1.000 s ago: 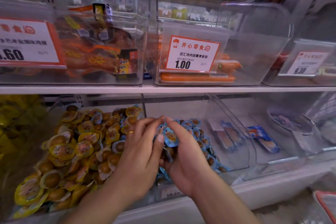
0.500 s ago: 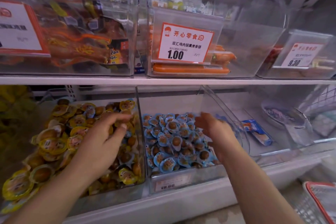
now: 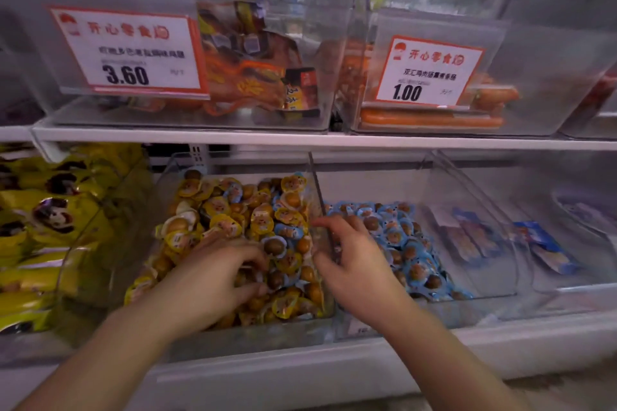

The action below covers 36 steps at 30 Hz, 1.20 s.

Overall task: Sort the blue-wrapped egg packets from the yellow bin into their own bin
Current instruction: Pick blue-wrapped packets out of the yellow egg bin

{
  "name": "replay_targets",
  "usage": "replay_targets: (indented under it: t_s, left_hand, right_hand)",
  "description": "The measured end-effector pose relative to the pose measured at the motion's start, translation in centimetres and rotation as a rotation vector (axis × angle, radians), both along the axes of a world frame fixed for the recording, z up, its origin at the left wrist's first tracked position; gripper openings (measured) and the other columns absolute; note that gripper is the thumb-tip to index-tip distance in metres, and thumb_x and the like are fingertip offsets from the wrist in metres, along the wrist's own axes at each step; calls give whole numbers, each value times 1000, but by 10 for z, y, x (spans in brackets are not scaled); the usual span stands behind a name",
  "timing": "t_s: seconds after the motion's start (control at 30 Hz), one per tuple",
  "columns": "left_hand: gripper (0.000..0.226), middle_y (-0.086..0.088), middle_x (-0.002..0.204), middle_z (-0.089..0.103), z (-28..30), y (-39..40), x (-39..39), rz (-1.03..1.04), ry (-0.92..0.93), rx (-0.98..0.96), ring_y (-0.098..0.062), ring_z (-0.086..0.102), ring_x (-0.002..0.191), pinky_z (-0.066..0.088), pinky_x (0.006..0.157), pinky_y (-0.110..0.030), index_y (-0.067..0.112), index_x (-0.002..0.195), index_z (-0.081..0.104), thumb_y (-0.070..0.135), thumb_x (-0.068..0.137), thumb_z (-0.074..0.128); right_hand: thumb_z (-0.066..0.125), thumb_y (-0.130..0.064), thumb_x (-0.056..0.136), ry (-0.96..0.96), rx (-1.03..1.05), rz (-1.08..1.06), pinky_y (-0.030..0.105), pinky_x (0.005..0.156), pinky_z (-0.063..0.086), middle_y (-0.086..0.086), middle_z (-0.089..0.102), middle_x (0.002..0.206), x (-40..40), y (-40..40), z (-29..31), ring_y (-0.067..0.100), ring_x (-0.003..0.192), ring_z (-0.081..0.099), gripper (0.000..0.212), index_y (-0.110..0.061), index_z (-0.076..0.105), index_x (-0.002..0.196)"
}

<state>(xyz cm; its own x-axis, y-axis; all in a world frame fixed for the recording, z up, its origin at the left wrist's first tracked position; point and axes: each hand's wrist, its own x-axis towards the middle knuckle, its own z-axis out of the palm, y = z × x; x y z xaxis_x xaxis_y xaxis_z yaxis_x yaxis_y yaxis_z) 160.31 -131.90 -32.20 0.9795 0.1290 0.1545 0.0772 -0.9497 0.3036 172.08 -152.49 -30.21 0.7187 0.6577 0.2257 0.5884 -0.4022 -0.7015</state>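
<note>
At the far left of the frame lay a bin of yellow snack bags (image 3: 50,227), no part of the sorting. Just right of it, at lower centre, the yellow bin (image 3: 160,183) was heaped with yellow-wrapped egg packets (image 3: 217,207), and several blue-wrapped egg packets (image 3: 288,231) were still mixed among them, most plainly along the right side of the pile and a few toward its back. Judging from that, the sorting was well under way but not finished.

The left hand (image 3: 213,284) lay in the lower middle of the frame, down in the front of the yellow heap, its fingers curled into the packets. Whether they had closed on one could not be told, since the fingertips were blurred and partly buried.

The right hand (image 3: 354,264) sat just right of centre, over the clear wall between the two bins, with its fingers loosely bent and spread and reaching leftward toward the nearest blue strays. Nothing showed in its grasp. The two hands were apart, near one another, neither plainly clamped on anything.

Right of the divider, the blue bin (image 3: 467,210) already held a good layer of blue packets (image 3: 400,243), which looked like the bulk of the work done. Further right stood clear bins with a few flat blue sachets (image 3: 547,250). Along the upper shelf were price signs (image 3: 130,50) on bins of other snacks.
</note>
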Motion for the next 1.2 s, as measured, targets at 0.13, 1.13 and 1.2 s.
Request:
replay_targets:
  t_s: [0.13,1.13,1.2]
  left_hand:
    - [67,22,117,56,1,-4,-4,28,89,105,-10,49,114,34,102,-30,40,117,63,79,64,51]
    - [24,19,100,61,17,18,-34,325,-451,-358,2,58,93,51,83,-28,22,81,73,41,90,61]
    - [21,17,99,62,18,17,-35,313,-446,-384,0,60,93,51,84,-31,21,81,73,37,91,64]
  right_hand:
    - [54,-26,95,-44,-84,-12,30,78,49,-3,44,132,-2,7,-4,21,98,61,47,-43,43,138]
    - [52,-20,96,-412,-799,51,37,99,46,14,51,135,-23,76,-27,33,122,49,39,-16,53,135]
    - [54,-20,95,-378,-742,76,34,92,50,10,59,127,-20,75,-27,28,116,57,34,-20,58,128]
